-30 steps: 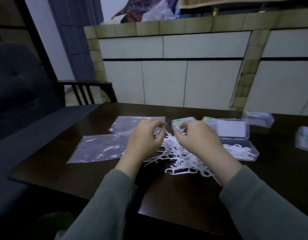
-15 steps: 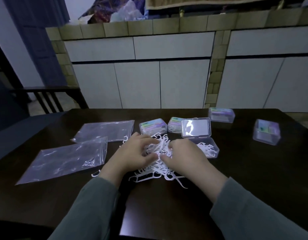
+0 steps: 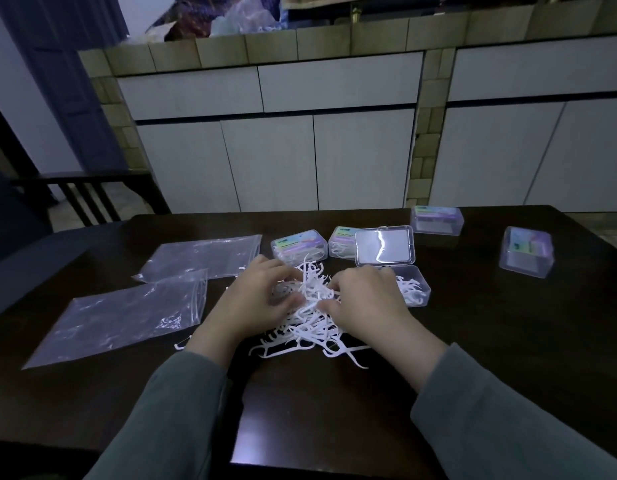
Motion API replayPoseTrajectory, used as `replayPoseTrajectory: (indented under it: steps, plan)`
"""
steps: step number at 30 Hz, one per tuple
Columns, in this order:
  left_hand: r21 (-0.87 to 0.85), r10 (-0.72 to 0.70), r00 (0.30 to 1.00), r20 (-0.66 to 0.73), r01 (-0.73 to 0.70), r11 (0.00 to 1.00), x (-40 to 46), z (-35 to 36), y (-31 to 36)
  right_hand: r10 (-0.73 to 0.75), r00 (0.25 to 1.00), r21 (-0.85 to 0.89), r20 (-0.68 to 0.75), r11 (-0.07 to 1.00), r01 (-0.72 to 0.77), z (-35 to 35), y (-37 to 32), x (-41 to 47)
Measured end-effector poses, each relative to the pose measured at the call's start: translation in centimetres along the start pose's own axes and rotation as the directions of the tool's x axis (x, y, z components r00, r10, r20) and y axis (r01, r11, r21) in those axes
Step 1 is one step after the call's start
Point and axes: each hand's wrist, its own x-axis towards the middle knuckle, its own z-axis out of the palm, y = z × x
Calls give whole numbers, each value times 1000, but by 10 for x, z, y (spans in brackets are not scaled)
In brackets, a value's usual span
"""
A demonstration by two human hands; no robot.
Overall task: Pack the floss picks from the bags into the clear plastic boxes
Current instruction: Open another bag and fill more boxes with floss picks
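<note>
Dozens of white picks (image 3: 312,317) lie tangled mid-desk (image 3: 507,341), toward its far edge, beside the open box (image 3: 412,287). Left hand (image 3: 255,299) and right hand (image 3: 365,303) curl fingers into the heap, gathering picks. They look light, stiff, hooked, likely snagging; best pinched by their handles.

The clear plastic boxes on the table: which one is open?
The open box beside the right hand, lid raised, floss picks inside. The other four are closed.
</note>
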Motion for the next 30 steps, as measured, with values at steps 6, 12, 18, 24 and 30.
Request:
replayPoseTrajectory:
  steps: [6, 12, 18, 24, 30]
  plan:
    - [2, -5, 996, -89, 5, 1000, 2, 0, 3, 5, 999, 105, -49, 995, 0, -2, 4, 2]
    - [-62, -13, 985, -172, 3, 998, -1, -1, -4, -10, 991, 184, -135, 982, 35, -3, 9, 3]
    - [-193, -63, 960, -271, 10, 981, -3, -2, -6, 21, 990, 234, -140, 972, 13, -4, 14, 3]
    - [-271, -118, 928, -354, 19, 962, -5, -3, -6, 23, 982, 278, -186, 960, 30, -6, 19, 0]
    - [-313, -164, 900, -403, 33, 949, -8, -8, 0, 39, 971, 380, -234, 923, 54, -7, 18, 0]
